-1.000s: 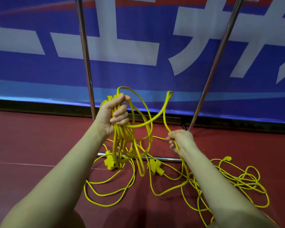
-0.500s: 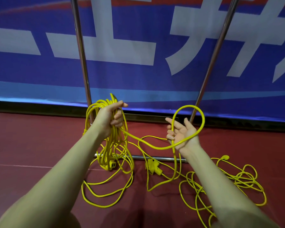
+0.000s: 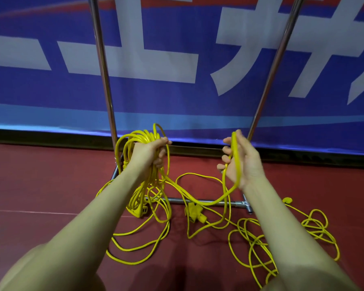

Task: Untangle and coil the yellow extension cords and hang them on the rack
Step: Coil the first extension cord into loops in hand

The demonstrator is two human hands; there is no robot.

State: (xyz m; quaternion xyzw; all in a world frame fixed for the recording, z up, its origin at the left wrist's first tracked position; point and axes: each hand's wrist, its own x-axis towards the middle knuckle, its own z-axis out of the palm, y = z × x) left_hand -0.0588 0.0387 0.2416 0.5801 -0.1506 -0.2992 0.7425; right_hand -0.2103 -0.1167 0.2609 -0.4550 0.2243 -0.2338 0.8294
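My left hand (image 3: 150, 153) grips a bundle of yellow cord loops (image 3: 135, 141) held up in front of the rack's left pole (image 3: 103, 76). The loops hang down to a yellow socket block (image 3: 140, 211) near the floor. A single strand runs from that bundle, sags, and rises into a narrow loop (image 3: 235, 158) lying across the palm of my right hand (image 3: 243, 162), whose fingers are loosely bent around it. More yellow cord (image 3: 311, 225) lies tangled on the red floor at the right, with a second socket block (image 3: 194, 213) by the rack's base bar (image 3: 210, 201).
The metal rack's right pole (image 3: 275, 66) leans up to the right. A blue banner with white characters (image 3: 177, 59) stands behind the rack. Loose cord loops (image 3: 139, 248) spread over the red floor between my forearms. A yellow plug (image 3: 287, 200) lies at the right.
My right hand rose and turned, and the wide loop it carried has narrowed into a slim one across its palm. My left hand stays up, gripping the coil.
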